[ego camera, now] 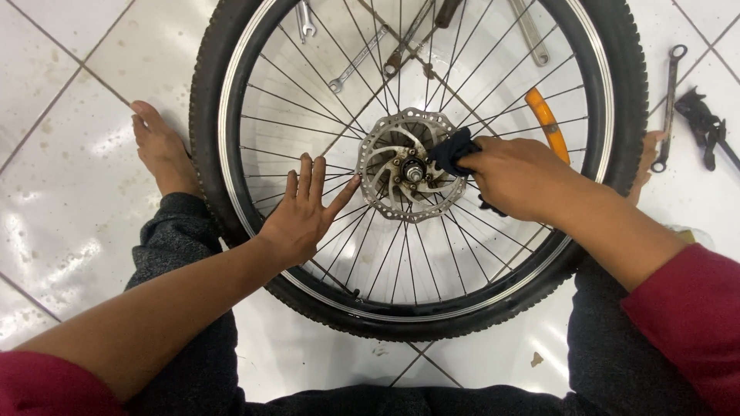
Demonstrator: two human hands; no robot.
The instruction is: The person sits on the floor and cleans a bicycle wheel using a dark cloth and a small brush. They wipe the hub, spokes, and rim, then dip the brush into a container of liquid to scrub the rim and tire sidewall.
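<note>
A bicycle wheel with a black knobbly tyre [206, 108] lies flat on the white tiled floor between my legs. At its centre sits a silver disc brake rotor [385, 166] around the hub. My left hand [304, 212] rests flat on the spokes just left of the rotor, fingers spread. My right hand [520, 177] is closed on a dark cloth [453, 150] and presses it against the rotor's right edge. An orange reflector [546, 119] is clipped to the spokes just beyond my right hand.
Several spanners lie on the floor under and behind the wheel, one [358, 60] seen through the spokes and another [669, 104] at the right. A black tool [705, 123] lies beside it. My bare left foot [162, 150] touches the tyre's left side.
</note>
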